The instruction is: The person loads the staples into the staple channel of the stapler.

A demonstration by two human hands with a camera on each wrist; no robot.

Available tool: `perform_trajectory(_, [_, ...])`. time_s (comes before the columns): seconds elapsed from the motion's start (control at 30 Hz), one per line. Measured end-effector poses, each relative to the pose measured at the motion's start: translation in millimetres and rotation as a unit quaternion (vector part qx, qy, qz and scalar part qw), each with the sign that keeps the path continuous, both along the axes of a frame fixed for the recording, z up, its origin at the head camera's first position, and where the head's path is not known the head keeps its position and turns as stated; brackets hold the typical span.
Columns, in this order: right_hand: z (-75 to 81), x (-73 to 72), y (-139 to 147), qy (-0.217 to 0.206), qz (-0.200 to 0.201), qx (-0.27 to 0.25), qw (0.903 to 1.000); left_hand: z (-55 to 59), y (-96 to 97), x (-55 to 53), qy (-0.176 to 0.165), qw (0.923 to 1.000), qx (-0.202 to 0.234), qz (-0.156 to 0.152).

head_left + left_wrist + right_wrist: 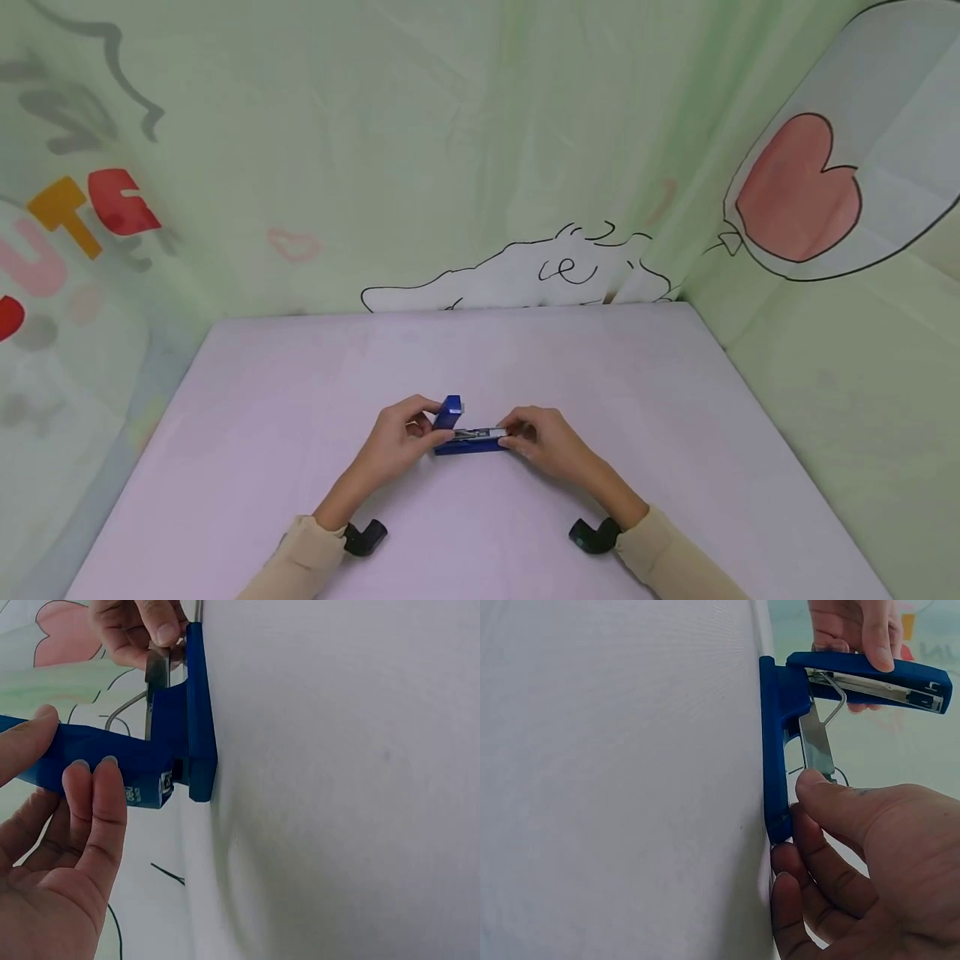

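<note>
A blue stapler (471, 447) rests on the table with its top cover swung up, so the metal staple channel (817, 742) lies exposed. My left hand (393, 440) pinches the raised cover (97, 754) between thumb and fingers. At the other end of the stapler, my right hand (551, 443) grips the front tip, with the thumb on the channel's end and fingers against the blue base (774, 750). A bent metal wire (840, 701) links the cover and the channel. Whether staples lie in the channel, I cannot tell.
The table (480, 358) has a pale pinkish-white covering. Light green curtains (420, 150) with printed drawings hang behind it and at both sides. A black curved device (366, 538) sits at the left wrist, and another black device (595, 536) at the right wrist.
</note>
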State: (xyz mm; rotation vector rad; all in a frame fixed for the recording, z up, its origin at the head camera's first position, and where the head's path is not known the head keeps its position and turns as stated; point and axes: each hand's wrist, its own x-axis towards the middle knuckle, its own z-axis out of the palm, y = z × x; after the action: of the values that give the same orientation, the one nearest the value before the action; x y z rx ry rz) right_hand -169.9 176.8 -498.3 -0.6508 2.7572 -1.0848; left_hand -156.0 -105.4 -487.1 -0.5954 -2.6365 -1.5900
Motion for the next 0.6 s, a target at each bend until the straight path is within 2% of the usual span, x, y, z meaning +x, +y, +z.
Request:
perform_trajectory(0.27, [-0.5,-0.5,2.0,0.003,0.005,-0.004,1.0000,-0.9,6.0,0.7,-0.004,0.9999,-0.002,0.012])
perform_trajectory(0.47, [-0.2,0.6,0.8,-0.003,0.004,-0.004,1.0000,-2.4,8.5,1.1,0.011,0.9999,0.000,0.008])
perform_trajectory(0.6, [-0.2,1.1,0.4,-0.004,0.000,-0.003,1.0000,-3.2,10.5,0.8,0.004,1.0000,0.001,0.008])
